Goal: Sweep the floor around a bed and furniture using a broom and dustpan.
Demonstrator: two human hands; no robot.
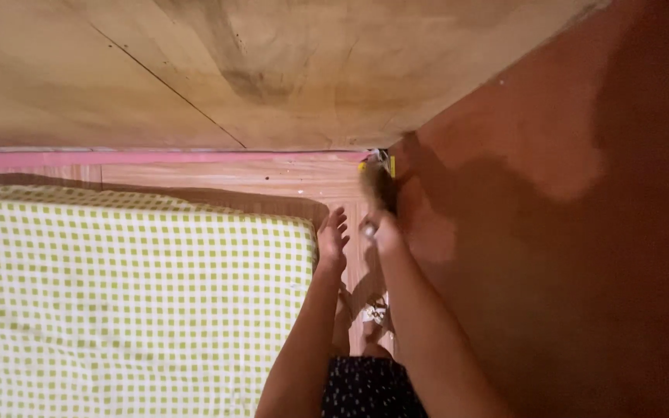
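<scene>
right hand (pixel 385 228) grips a brush (pixel 375 186) aimed at the 12 o'clock corner, left hand (pixel 331 241) spread open, bracing the mattress (pixel 133 294) edge aside.

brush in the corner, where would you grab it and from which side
By the handle end, where the right hand already holds it, coming from the near side, away from the corner. The brush points bristles first toward the corner between the plywood wall and the red wall, so only the handle is free. The left hand is open by the mattress.
</scene>
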